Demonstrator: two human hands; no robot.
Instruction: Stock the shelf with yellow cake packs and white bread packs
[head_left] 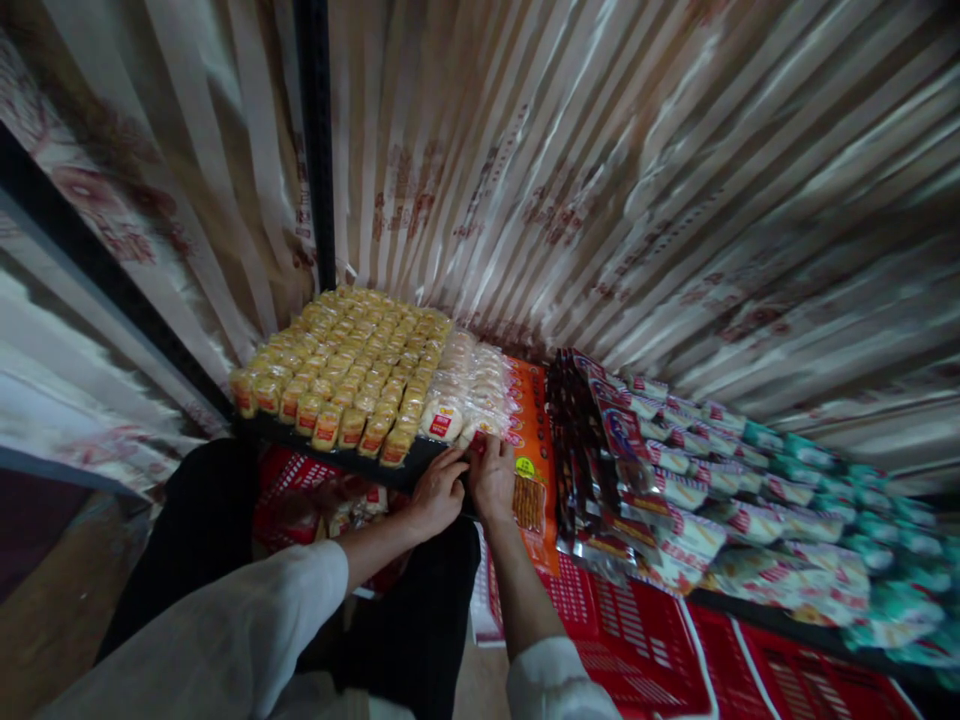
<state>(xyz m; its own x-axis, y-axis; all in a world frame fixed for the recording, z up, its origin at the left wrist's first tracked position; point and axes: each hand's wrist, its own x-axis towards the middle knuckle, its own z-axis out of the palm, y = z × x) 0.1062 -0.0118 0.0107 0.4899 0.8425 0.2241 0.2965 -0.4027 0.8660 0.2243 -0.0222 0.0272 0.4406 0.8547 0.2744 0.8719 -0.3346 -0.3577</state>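
Observation:
My left hand (436,492) and my right hand (493,480) are side by side at the front edge of a black shelf (352,461). Both sets of fingers curl over the front of a row of clear packets with red labels (469,395). The right hand also lies against an orange packet (531,445) next to it. Whether either hand actually grips a packet is hidden. Left of the hands, small yellow-wrapped snacks (345,360) fill the shelf in tight rows.
Dark brown and silver packets (581,450) and white, red and green packets (750,500) fill the shelf to the right. Red plastic baskets (645,640) stand below the shelf. Corrugated sheet (600,180) forms the back wall. A black upright post (319,140) rises at the left.

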